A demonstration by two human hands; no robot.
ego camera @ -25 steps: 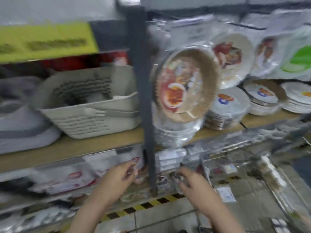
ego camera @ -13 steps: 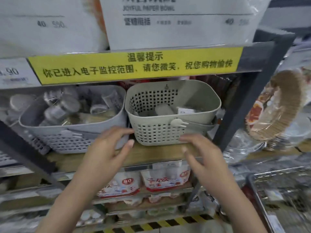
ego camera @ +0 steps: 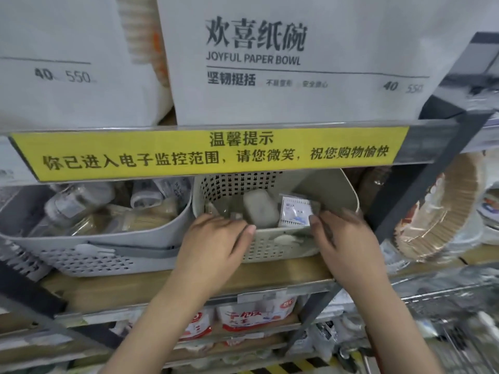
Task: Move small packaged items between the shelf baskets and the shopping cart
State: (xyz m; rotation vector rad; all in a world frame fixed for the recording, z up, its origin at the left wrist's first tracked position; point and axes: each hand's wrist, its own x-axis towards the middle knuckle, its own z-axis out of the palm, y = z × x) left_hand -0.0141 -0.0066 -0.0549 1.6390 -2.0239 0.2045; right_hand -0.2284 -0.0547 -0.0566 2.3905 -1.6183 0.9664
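Note:
A beige perforated basket (ego camera: 280,247) stands on the wooden shelf. Inside it lie a grey rounded box (ego camera: 260,209) and a white flat packet with blue print (ego camera: 294,210), which leans upright. My left hand (ego camera: 216,244) rests over the basket's front rim with its fingers reaching inside near a small grey item (ego camera: 236,215). My right hand (ego camera: 348,238) is at the packet's lower right corner, thumb on its front and blurred fingers behind it, pinching it. The wire shopping cart (ego camera: 459,314) shows at the lower right.
A grey basket (ego camera: 113,255) full of clear-wrapped items stands to the left. A yellow notice strip (ego camera: 210,155) overhangs both baskets closely. A dark shelf post (ego camera: 410,201) rises to the right, with paper plate packs (ego camera: 442,211) beyond. Red-and-white packs (ego camera: 253,317) fill the shelf below.
The view swung left from the plate section to the baskets and moved closer. Both hands rose from the lower shelf to the beige basket; the right hand reached the white packet.

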